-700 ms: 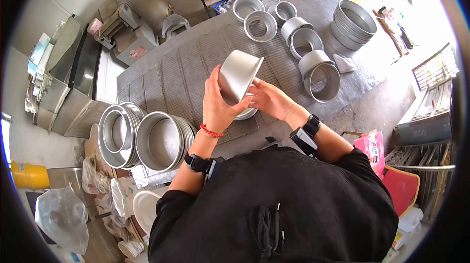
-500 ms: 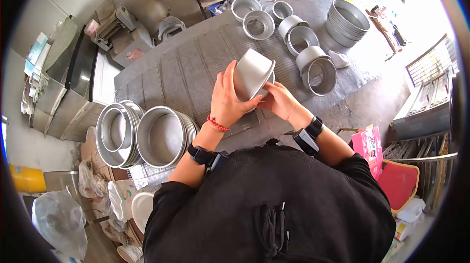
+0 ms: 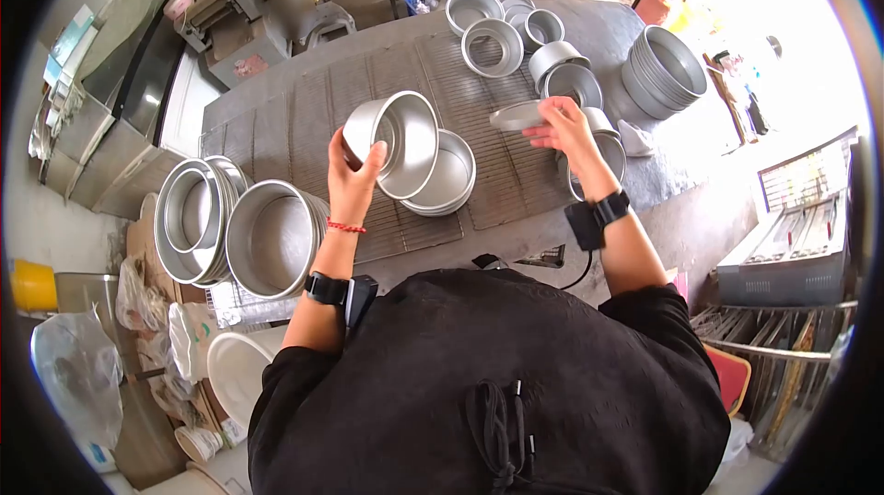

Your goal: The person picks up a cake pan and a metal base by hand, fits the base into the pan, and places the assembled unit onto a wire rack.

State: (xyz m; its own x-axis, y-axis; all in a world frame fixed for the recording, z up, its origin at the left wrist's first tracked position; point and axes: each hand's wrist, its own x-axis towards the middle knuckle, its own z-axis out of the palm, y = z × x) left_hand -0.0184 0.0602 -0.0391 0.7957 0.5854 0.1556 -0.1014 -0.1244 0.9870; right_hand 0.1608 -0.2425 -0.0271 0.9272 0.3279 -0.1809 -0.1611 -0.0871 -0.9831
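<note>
My left hand [image 3: 354, 174] grips a round aluminium cake pan [image 3: 396, 140] by its rim, tilted with its opening toward me. Just below it a stack of shallow round pans [image 3: 447, 180] sits on the wire rack [image 3: 304, 136]. My right hand [image 3: 566, 127] has reached out to the right and holds a flat round pan base [image 3: 517, 116] by its edge, above the rack and next to several bottomless pan rings [image 3: 589, 117].
Several pans and rings [image 3: 493, 34] stand at the far side of the table. A tall stack of large pans [image 3: 665, 58] sits at the far right. Two stacks of wide pans [image 3: 235, 232] lean at my left. A metal machine [image 3: 235, 21] stands beyond the table.
My hands have come apart. The right hand moved right with the flat round base; the left hand turned the pan so its opening faces me and shifted it left.
</note>
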